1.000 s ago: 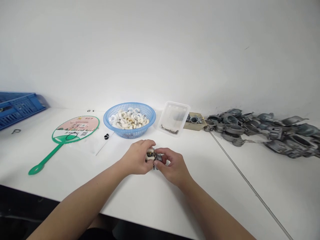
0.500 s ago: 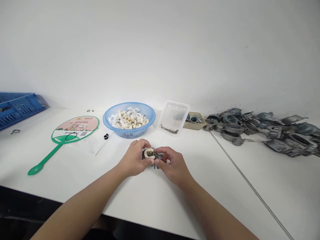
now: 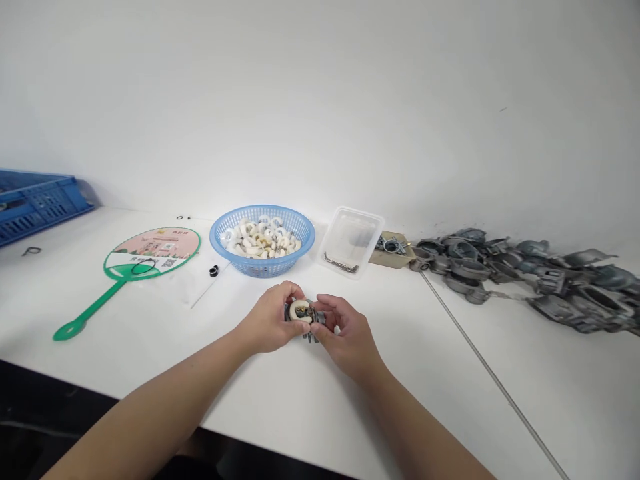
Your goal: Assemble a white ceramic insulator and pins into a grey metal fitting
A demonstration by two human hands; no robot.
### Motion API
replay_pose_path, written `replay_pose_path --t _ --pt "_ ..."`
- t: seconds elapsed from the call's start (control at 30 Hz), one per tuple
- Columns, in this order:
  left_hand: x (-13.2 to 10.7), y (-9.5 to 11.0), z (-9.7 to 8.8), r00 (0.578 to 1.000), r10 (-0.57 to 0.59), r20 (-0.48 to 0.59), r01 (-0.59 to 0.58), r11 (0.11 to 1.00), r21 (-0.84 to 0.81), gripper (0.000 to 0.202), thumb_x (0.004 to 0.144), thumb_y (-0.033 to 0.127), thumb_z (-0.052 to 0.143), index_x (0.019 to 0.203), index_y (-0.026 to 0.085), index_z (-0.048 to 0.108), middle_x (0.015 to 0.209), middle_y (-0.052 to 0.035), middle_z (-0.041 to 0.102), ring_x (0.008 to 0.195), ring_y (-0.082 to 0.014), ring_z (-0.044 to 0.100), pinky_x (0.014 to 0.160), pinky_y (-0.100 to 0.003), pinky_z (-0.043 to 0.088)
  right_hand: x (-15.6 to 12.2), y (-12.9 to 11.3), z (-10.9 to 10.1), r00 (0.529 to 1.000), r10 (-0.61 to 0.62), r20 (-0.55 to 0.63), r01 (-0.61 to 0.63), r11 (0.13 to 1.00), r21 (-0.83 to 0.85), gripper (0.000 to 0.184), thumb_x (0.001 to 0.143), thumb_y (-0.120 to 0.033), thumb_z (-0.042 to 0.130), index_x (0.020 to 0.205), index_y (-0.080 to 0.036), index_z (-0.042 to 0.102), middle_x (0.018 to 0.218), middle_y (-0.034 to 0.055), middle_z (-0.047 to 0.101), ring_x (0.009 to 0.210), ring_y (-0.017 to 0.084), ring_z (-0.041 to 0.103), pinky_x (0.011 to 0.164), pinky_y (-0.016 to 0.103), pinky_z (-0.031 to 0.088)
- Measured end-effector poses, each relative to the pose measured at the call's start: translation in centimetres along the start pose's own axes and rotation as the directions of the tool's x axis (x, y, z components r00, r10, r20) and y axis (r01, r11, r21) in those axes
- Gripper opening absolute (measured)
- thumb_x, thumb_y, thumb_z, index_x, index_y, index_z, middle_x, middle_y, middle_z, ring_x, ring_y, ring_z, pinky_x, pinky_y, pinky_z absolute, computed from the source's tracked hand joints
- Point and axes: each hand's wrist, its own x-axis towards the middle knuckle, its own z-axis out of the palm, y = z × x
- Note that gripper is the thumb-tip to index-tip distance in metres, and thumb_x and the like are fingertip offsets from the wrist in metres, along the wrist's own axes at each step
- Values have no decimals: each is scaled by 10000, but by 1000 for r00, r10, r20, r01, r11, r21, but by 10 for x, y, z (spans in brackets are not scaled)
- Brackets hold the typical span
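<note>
Both hands meet over the middle of the white table (image 3: 280, 407). My left hand (image 3: 270, 320) and my right hand (image 3: 345, 333) are closed together on a small grey metal part fitted with a cream-white curved piece (image 3: 301, 311). The white piece faces up toward me between the fingertips. Behind the hands stands a blue mesh basket (image 3: 262, 248) filled with more white curved pieces. A pile of grey metal castings (image 3: 530, 273) lies at the right along the wall.
A clear plastic tub (image 3: 351, 241) and a small cardboard box of metal bits (image 3: 393, 248) sit beside the basket. A green hand fan (image 3: 131, 267) lies at the left, with small black rings (image 3: 214, 271) near it. A blue crate (image 3: 35, 201) is at the far left.
The part has been turned in my hands, so the white piece now faces up more fully. The view has shifted slightly; both hands stay in the same place.
</note>
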Motion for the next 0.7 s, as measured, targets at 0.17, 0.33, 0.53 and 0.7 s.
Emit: replay_pose_path --t 0.17,0.33,0.53,0.7 --pt "-2 2 -1 998 62 0 -62 994 86 470 658 284 686 1069 223 466 1021 -44 568 944 -229 521 791 -361 430 -6 1 5 996 -7 -85 6 1000 -22 374 705 -303 637 1058 -214 557 826 46 639 575 127 544 526 289 495" --pt "-3 5 1 992 124 -27 -118 977 177 394 670 282 661 1018 213 487 980 -48 584 933 -245 523 814 -386 412 -9 -18 8 991 25 -131 -38 994 -98 226 707 -250 607 930 -216 604 641 -1 619 579 149 579 563 289 499" --pt "1 3 2 982 184 -32 -174 964 203 359 663 277 661 968 195 489 907 -42 598 848 -224 537 824 -393 397 -7 -29 11 966 169 -194 -200 968 -154 248 678 -253 597 922 -211 613 610 -1 636 538 156 569 558 299 477" --pt "2 2 2 986 162 -32 -153 970 190 371 664 282 663 978 200 482 941 -37 612 861 -219 545 841 -390 395 -1 -36 16 928 298 -223 -323 943 -84 315 639 -254 586 948 -191 593 582 -16 620 547 166 577 559 302 468"
